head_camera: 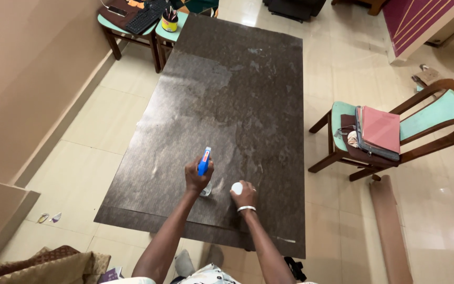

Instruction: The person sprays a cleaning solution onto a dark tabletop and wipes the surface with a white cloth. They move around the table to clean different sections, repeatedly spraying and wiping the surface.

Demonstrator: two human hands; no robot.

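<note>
Dark brown table (227,105): long, rectangular, flat top with a mottled stone-like pattern and pale streaky smears near its far end; long axis ran away from me. Cream glossy floor tiles (95,121) lay all round it.

Wooden armchair (395,131): curved brown arms, green seat and back, standing off the table's right edge, well apart from my hands. On its seat lay a flat pinkish zipped case (379,131) over a dark cloth.

Two green-topped stools (148,26) beyond the table's far left corner, bearing a black keyboard (143,20) and a yellow cup of pens (169,21).

Brown board (390,226): narrow, lying on the floor by the near right corner.

My left hand (198,176): fingers clamped round a spray bottle (204,163) with a blue trigger head, clear body below; it stood near the near edge, nozzle pointing toward the far end, its long axis tilted slightly forward.

My right hand (244,194): closed on a small white round object (236,188), just beside the bottle; a pale bangle on the wrist.
</note>
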